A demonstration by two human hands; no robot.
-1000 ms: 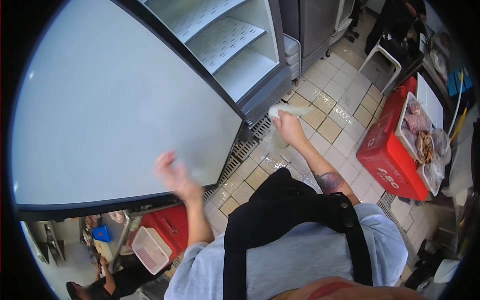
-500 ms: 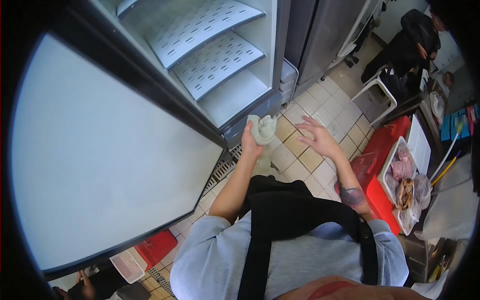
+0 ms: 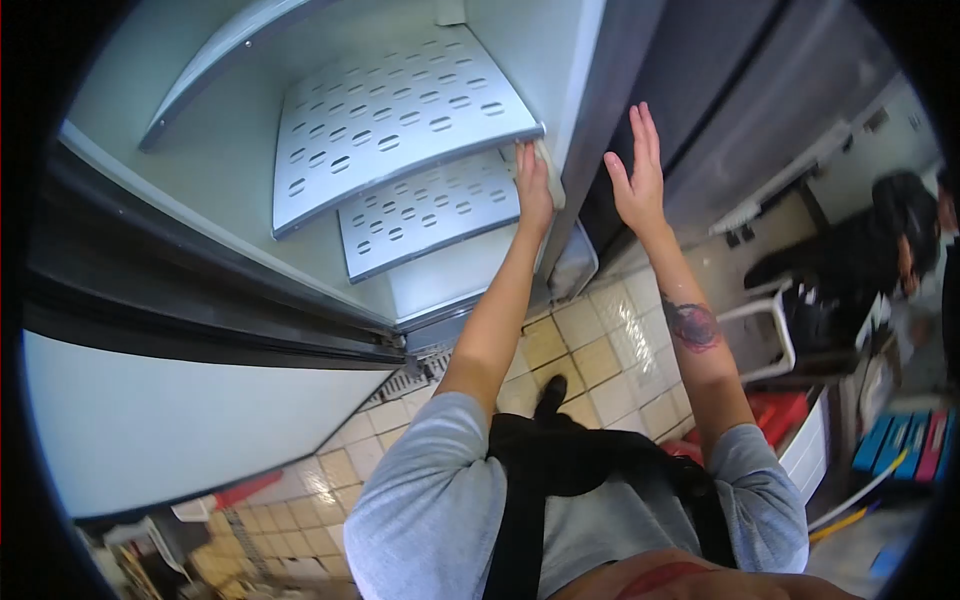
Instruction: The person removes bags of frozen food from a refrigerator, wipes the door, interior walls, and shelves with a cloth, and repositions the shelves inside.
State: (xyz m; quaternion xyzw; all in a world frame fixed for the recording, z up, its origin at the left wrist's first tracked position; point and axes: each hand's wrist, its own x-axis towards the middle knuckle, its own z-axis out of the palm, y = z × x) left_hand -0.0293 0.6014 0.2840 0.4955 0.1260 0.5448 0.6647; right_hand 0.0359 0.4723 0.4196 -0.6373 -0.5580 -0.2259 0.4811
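My left hand [image 3: 535,195] is closed on a pale cloth [image 3: 551,178], which lies against the right inner side wall of an open refrigerator, beside the front corner of a perforated shelf [image 3: 395,125]. Part of the cloth is hidden behind my fingers. Outside the cabinet, my right hand [image 3: 640,185] is raised with fingers stretched and thumb apart, holding nothing, in front of a dark grey panel. A second perforated shelf [image 3: 430,212] sits below the first, and no items show on either one.
The refrigerator door [image 3: 190,425] stands wide open at the left. Pale tiles [image 3: 610,310] cover the floor, with a drain grate [image 3: 415,375] near the door's hinge. To the right are a white stool [image 3: 780,335], a red container [image 3: 775,412] and a person in black [image 3: 850,245].
Both hands have moved up and forward. The cloth has gone from in front of my body to the refrigerator's inner wall. My view has shifted closer to the shelves.
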